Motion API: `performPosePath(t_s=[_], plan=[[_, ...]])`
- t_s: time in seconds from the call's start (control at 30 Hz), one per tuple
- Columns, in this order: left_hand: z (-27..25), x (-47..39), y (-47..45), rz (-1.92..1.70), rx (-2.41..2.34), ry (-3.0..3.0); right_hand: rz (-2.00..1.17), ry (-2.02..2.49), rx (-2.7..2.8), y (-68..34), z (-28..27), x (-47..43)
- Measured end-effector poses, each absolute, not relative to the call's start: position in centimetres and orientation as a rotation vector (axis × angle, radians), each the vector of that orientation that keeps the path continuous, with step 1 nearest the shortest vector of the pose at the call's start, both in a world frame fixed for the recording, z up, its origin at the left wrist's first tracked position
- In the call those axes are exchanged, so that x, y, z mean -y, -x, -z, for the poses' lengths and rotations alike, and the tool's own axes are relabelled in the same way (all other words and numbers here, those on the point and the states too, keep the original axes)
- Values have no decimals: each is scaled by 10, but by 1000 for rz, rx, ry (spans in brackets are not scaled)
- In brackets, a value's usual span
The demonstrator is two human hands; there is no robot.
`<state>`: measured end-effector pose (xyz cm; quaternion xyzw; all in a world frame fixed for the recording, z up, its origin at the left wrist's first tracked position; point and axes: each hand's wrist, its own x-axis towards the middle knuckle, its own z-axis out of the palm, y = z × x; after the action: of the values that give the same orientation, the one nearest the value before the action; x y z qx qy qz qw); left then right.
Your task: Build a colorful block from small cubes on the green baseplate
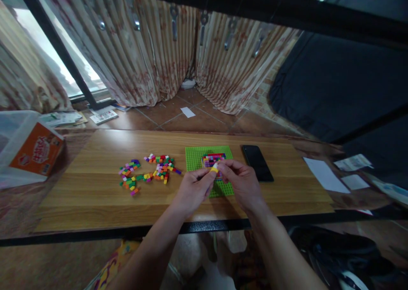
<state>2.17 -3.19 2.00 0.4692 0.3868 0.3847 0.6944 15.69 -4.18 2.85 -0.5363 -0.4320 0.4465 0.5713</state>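
Note:
My left hand (195, 190) and my right hand (242, 183) meet above a green studded baseplate (195, 154). Between their fingertips is a small yellow toy brick (214, 169), with something white at its upper end that may be a second brick. Both hands are closed in a pinch on it. On the baseplate, partly hidden behind my fingers, stands a low block of multicoloured bricks (214, 158). Loose small bricks (163, 167) of many colours lie in scattered clusters on the wooden table to the left of my left hand.
A black phone or tablet (257, 162) lies right of the baseplate on the wooden table (105, 213). At the far left stands a clear plastic bin (19, 128) with an orange label. Papers (327, 175) lie to the right, and curtains (153, 56) hang behind.

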Motion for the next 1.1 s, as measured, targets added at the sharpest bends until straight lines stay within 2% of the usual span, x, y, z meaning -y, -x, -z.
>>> performPosePath(t_s=[0.43,0.87,1.1], plan=[[-18,29,-27,-998,-924,-870,-1094,1351,1012,-153,-27,45],[-20,29,-24,-935,-821,-840,-1187,1264,923,-156,-29,48],[-23,25,-18,-962,-858,-797,-906,1563,1079,-205,-27,45]])
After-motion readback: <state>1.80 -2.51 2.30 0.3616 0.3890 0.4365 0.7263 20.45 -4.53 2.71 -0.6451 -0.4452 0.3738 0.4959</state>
